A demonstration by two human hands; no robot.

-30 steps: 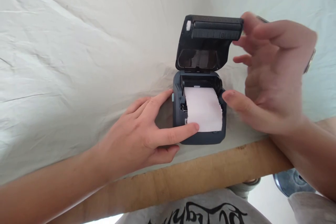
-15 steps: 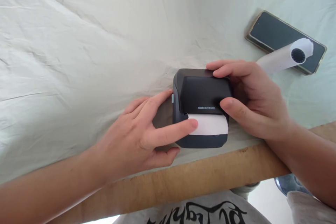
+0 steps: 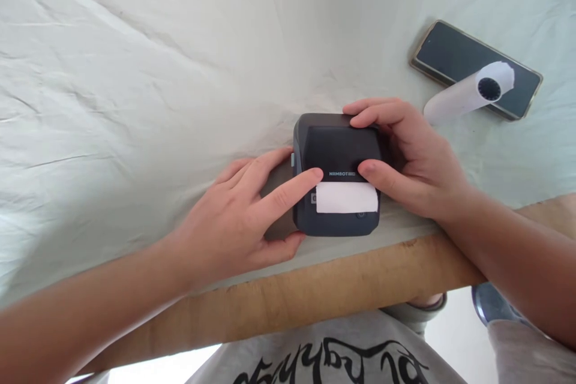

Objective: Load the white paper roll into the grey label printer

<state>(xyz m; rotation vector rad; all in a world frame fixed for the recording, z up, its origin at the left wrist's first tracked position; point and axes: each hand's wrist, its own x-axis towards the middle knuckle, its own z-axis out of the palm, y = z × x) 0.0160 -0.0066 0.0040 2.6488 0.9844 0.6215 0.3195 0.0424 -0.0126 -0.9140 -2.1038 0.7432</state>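
A dark label printer (image 3: 339,147) marked NIIMBOT rests on the cloth near the table's front edge. White paper (image 3: 346,198) sticks out of its slot over the front. My left hand (image 3: 243,210) is at the printer's left side, fingers spread, with a fingertip on the lid's lower left corner and other fingertips against the side. My right hand (image 3: 409,156) grips the printer's right side, its thumb on the lid beside the lettering and two fingers on the top edge.
A phone in a case (image 3: 468,57) lies at the upper right. A white paper roll (image 3: 454,98) leans across it. The wooden table edge (image 3: 315,294) runs along the front, with a printed shirt (image 3: 333,357) below.
My left finger has moved up from the white paper to the lid. My right thumb sits slightly further in on the lid. The whole view has shifted a little.
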